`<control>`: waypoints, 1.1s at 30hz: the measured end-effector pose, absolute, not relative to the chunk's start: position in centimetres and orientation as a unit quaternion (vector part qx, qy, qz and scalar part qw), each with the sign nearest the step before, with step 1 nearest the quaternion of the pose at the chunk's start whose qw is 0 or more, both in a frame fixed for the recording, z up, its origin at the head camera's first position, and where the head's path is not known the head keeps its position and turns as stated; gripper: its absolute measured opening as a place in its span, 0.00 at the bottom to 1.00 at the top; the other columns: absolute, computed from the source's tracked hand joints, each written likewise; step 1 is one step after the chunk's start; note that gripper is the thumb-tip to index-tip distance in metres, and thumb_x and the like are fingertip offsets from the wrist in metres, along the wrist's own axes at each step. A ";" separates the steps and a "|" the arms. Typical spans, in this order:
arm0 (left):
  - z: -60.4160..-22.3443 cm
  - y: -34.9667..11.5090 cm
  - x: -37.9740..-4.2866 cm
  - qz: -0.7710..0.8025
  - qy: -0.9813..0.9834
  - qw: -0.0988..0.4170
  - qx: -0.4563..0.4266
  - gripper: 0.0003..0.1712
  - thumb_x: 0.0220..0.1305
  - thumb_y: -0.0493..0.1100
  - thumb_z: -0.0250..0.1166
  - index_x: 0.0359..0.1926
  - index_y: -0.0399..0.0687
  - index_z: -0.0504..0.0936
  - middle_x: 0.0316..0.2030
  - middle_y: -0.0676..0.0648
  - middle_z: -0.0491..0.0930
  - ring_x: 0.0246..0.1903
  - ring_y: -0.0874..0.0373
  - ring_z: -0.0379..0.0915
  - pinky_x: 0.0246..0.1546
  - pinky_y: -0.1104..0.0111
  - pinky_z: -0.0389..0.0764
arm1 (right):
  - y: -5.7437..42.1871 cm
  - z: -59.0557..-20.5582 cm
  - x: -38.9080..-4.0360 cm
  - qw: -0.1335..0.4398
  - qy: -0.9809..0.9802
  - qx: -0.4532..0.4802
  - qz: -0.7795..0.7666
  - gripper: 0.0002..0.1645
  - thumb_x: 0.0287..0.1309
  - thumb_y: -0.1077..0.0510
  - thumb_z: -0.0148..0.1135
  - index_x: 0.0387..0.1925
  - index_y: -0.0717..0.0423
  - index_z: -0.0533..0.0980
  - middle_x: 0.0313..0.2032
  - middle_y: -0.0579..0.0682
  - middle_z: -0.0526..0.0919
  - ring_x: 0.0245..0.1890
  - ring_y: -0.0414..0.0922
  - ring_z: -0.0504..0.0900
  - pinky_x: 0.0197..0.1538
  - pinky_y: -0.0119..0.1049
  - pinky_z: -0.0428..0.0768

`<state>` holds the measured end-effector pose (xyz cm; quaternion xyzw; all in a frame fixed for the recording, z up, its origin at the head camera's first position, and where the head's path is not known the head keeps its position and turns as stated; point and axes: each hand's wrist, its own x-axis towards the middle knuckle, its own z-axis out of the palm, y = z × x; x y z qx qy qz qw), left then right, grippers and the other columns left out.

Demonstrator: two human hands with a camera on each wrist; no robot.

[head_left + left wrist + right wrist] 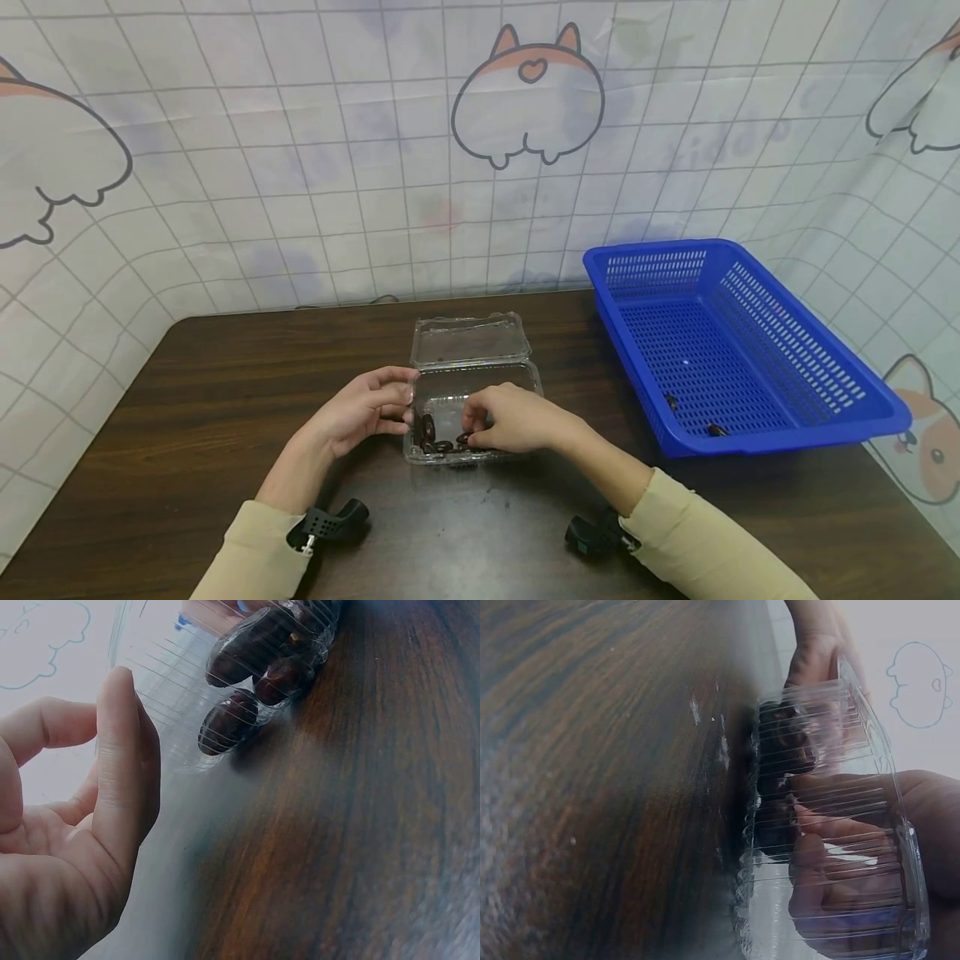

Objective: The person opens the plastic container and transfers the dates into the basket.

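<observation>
Fingering the dates (428, 427) inside the clear box (465, 382) looks to be the step in hand. The box sits mid-counter (225, 400), its lid (471, 340) folded back on the far side. The right hand (517, 417) reaches down into its right half; the grip seems pinched on 1 date (462, 438) close to the near wall, though the fingertips partly cover it. The other dates lie on the box floor, towards the near left corner, too overlapped for a sure count. The left hand (363, 412) stands at the left wall, its grip released, fingers loosely bent, perhaps steadying the box; how hard they press cannot be told. To the right, well apart, the blue basket (712, 350) holds 2 small dark pieces (717, 430) at its near end. The next move, I judge, calls for a secure pinch, enough lift for the knuckles to clear the rim, and a light left hand, since thin plastic could slide or tip if knocked.
</observation>
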<state>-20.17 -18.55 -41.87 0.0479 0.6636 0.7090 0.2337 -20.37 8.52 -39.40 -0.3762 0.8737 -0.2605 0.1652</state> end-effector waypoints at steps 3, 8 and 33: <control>-41.9 -18.5 -20.2 0.708 0.665 0.233 0.044 0.30 0.74 0.35 0.59 0.71 0.31 0.61 0.37 0.47 0.75 0.32 0.58 0.80 0.37 0.66 0.87 | 8.5 -39.4 -20.4 0.168 0.875 -0.374 -0.260 0.03 0.64 0.59 0.70 0.37 0.49 0.82 0.28 0.37 0.81 0.29 0.36 0.77 0.34 0.35 0.76; -41.9 -18.5 -20.2 0.708 0.665 0.233 0.043 0.30 0.74 0.35 0.59 0.71 0.31 0.60 0.36 0.47 0.75 0.32 0.58 0.80 0.38 0.66 0.87 | 8.5 -39.3 -20.4 0.170 0.874 -0.374 -0.259 0.03 0.64 0.60 0.70 0.37 0.48 0.83 0.28 0.37 0.81 0.28 0.36 0.76 0.34 0.35 0.75; -41.7 -18.4 -20.0 0.706 0.667 0.233 0.045 0.31 0.74 0.35 0.59 0.72 0.30 0.59 0.36 0.47 0.75 0.32 0.58 0.80 0.37 0.66 0.86 | 8.7 -39.3 -20.4 0.150 0.858 -0.379 -0.311 0.03 0.65 0.62 0.66 0.41 0.53 0.82 0.31 0.38 0.82 0.27 0.38 0.77 0.33 0.34 0.75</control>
